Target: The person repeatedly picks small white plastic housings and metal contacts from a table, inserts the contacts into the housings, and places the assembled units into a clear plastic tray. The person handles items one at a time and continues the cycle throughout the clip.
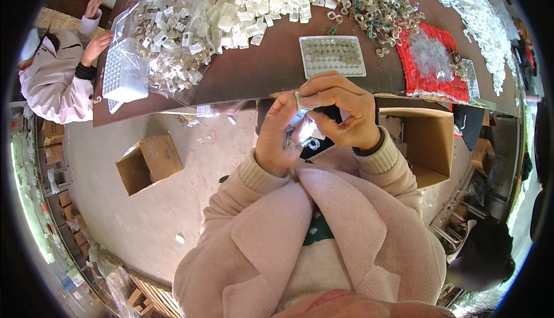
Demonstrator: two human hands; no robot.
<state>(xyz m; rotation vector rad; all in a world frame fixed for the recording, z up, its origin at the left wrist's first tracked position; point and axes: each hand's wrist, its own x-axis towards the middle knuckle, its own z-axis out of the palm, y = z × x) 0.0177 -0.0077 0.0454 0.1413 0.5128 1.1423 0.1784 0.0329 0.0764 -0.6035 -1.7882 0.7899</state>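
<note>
Over the table's front edge, my left hand (277, 135) and my right hand (344, 109) meet. Both are closed, pinching a small pale plastic piece (301, 103) between thumbs and fingertips. A bright white light (307, 129) glows just below it, between the hands; its source is too glaring to make out. Small clear ring-like pieces (312, 144) with a bluish tint show at my left palm, partly hidden by the fingers. Just beyond my hands lies a white tray (306, 71) with rows of small round silvery discs in its cells.
White plastic cases (254, 9) heap at the back, beside a clear bag (179, 47) of similar parts. Ring-like pieces (369, 12) lie right of them, near a red bag (412, 78). Cardboard boxes (158, 159) stand below. Another person (60, 76) works at left.
</note>
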